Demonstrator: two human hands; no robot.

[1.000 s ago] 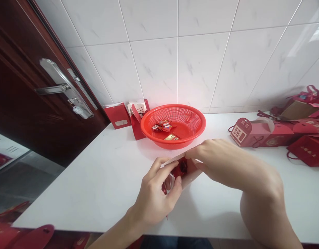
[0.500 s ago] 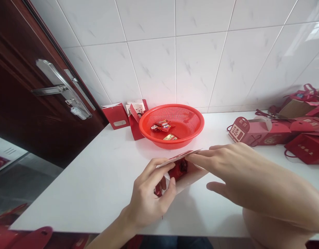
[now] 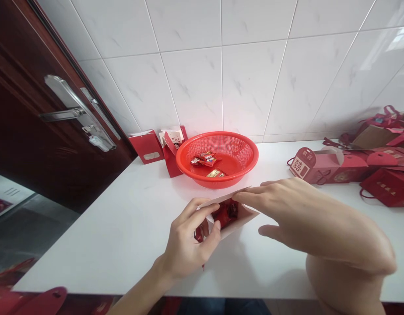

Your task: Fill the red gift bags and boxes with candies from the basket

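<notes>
Tiled wall (image 3: 195,78) behind white counter (image 3: 90,245), dark red door (image 3: 40,144) with steel handle (image 3: 77,109) at far left. Along counter's back, red card boxes (image 3: 145,146) left of centre; pink gift boxes (image 3: 315,166) and red bags (image 3: 385,188) heaped to right. Red plastic basket (image 3: 251,162) near wall, a few wrapped sweets (image 3: 204,159) inside. Nearer counter's edge, between both hands, pale-backed red paper packet (image 3: 246,214), open along top, red sweets (image 3: 225,214) showing within. Left hand (image 3: 185,245) pinching packet's left end, fingers over, thumb below; right hand (image 3: 296,214) spread, fingertips resting on upper edge, thumb off it. So far: sweets in packet, top unfolded, others left in basket. Packet's left end hidden behind left hand; contact with counter hard to make out; sweet labels too small to read.
</notes>
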